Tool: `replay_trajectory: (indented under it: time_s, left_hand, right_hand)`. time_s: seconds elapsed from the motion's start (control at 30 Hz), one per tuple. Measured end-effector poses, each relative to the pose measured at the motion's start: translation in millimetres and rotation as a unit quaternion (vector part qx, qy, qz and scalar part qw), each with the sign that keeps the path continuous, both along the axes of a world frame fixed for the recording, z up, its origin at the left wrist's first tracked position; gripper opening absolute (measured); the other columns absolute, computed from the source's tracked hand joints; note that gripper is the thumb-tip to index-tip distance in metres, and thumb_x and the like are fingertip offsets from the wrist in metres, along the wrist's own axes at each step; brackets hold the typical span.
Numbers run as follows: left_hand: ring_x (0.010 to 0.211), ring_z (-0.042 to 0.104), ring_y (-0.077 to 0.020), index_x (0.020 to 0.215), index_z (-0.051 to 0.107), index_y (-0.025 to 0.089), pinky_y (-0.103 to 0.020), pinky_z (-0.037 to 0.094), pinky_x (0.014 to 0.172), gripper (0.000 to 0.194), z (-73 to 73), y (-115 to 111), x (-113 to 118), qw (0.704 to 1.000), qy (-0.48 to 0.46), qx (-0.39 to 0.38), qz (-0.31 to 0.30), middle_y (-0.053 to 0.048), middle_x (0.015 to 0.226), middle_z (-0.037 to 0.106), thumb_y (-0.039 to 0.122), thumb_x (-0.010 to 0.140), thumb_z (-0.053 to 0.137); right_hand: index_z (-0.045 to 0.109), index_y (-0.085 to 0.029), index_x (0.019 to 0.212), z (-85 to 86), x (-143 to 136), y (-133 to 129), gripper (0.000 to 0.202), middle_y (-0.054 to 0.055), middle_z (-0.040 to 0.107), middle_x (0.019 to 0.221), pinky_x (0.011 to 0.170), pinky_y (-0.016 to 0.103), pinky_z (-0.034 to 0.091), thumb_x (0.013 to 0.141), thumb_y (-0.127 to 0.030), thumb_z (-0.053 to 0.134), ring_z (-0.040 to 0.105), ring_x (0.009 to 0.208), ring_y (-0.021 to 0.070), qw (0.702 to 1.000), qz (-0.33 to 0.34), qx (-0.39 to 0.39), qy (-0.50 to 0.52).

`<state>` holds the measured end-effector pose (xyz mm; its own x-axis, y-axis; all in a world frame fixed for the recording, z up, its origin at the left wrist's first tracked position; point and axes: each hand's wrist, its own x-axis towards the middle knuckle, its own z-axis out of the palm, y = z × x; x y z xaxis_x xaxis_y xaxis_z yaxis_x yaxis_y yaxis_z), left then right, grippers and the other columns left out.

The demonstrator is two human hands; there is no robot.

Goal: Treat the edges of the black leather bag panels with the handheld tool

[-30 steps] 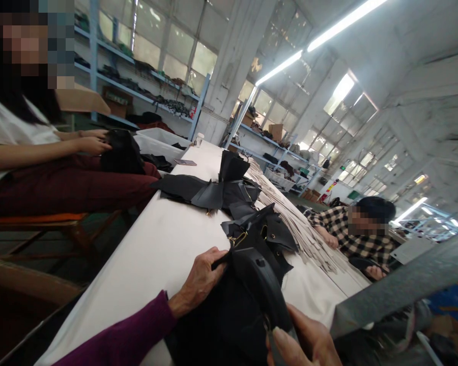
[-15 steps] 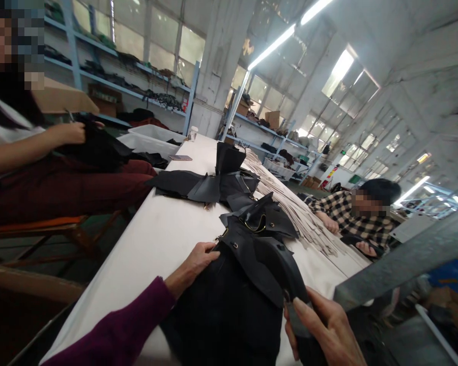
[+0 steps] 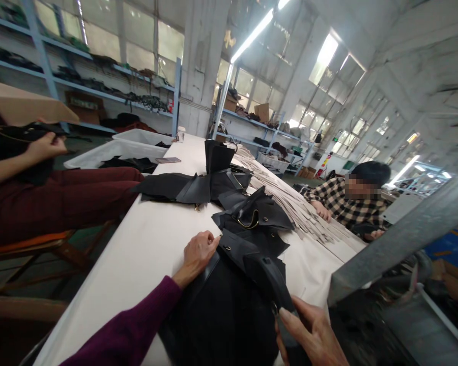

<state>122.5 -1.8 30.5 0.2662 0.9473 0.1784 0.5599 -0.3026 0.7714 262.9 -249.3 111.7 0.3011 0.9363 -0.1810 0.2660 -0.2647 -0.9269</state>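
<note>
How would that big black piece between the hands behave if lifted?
The black piece would probably sag, its broad part looking like thin, soft sheet. The curved band at the right hand seems stiffer, since it looks thick and arched.

The left sleeve (image 3: 125, 328) is long, plain and deep purple, with a soft, knit-like surface turning darker along its lower side, and a snug cuff (image 3: 172, 291) just short of the left hand (image 3: 199, 254), bare like the right hand (image 3: 313, 333).
</note>
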Motion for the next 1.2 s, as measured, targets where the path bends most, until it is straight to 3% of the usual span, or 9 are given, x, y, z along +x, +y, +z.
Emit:
replay_trajectory:
  time_s: [0.1,0.27,0.43,0.63,0.77,0.93,1.1,1.2]
  left_hand:
    - [0.067,0.051,-0.0196,0.07,0.058,0.016,-0.028,0.03,0.06,0.029,-3.9,10,8,0.999,0.024,-0.026,-0.012,-0.008,0.071,0.059,0.043,0.076,0.049]
    - [0.065,0.052,-0.0156,0.062,0.056,0.015,-0.024,0.031,0.058,0.013,-14.9,21,10,0.995,0.003,-0.038,-0.089,-0.002,0.063,0.057,0.025,0.068,0.051]
    - [0.061,0.05,-0.0149,0.059,0.054,0.014,-0.024,0.031,0.056,0.016,-20.6,22,6,0.994,-0.014,-0.046,-0.101,-0.001,0.058,0.054,0.025,0.069,0.047]
    - [0.062,0.049,-0.0146,0.06,0.051,0.015,-0.025,0.03,0.057,0.015,-24.5,18,5,0.993,-0.035,-0.036,-0.108,-0.001,0.06,0.053,0.025,0.07,0.045]
    - [0.062,0.047,-0.0136,0.062,0.05,0.016,-0.025,0.03,0.057,0.014,-25.3,15,6,0.991,-0.053,-0.027,-0.12,0.001,0.06,0.052,0.025,0.071,0.044]
    - [0.06,0.045,-0.0124,0.062,0.048,0.016,-0.024,0.029,0.056,0.014,-28.5,8,8,0.985,-0.071,-0.019,-0.158,0.002,0.06,0.049,0.025,0.073,0.044]
    - [0.059,0.043,-0.012,0.063,0.047,0.017,-0.024,0.028,0.055,0.013,-29.1,2,9,0.982,-0.078,-0.026,-0.17,0.002,0.059,0.048,0.024,0.073,0.043]
    - [0.059,0.042,-0.0123,0.063,0.046,0.017,-0.024,0.028,0.055,0.013,-25.2,-1,8,0.982,-0.08,-0.03,-0.169,0.002,0.06,0.048,0.024,0.074,0.043]
  right_hand:
    - [0.059,-0.015,0.085,-4.7,3,0,0.048,-0.002,0.053,0.048,0.04,0.022,0.038,0.08,-0.063,0.052,0.049,0.04,0.0126,1.0,-0.008,-0.007,-0.011]
    - [0.054,-0.014,0.114,-19.9,9,0,0.062,-0.001,0.058,0.055,0.042,0.024,0.04,0.077,-0.063,0.055,0.052,0.043,0.0151,0.997,-0.064,-0.013,-0.026]
    - [0.06,-0.016,0.097,-34.5,14,2,0.051,-0.002,0.053,0.049,0.041,0.025,0.041,0.079,-0.063,0.052,0.05,0.04,0.0153,0.999,-0.03,-0.016,-0.003]
    - [0.057,-0.017,0.108,-47.2,12,1,0.056,-0.002,0.054,0.054,0.042,0.025,0.044,0.077,-0.063,0.055,0.053,0.043,0.016,0.999,-0.046,-0.029,0.003]
    - [0.059,-0.017,0.1,-51.8,5,9,0.053,-0.001,0.056,0.059,0.04,0.024,0.043,0.076,-0.064,0.056,0.054,0.044,0.0152,0.999,-0.032,-0.026,-0.004]
    - [0.058,-0.016,0.079,-36.9,-4,28,0.043,-0.002,0.053,0.05,0.039,0.022,0.042,0.079,-0.059,0.055,0.052,0.04,0.0134,1.0,0.025,-0.004,0.015]
    - [0.053,-0.014,0.079,-10.9,4,32,0.04,-0.003,0.054,0.047,0.038,0.017,0.038,0.085,-0.054,0.052,0.05,0.038,0.0098,0.998,0.029,0.028,0.044]
    - [0.053,-0.014,0.079,-5.4,12,24,0.04,-0.003,0.054,0.047,0.039,0.017,0.039,0.086,-0.053,0.051,0.05,0.039,0.0092,0.999,0.016,0.022,0.025]
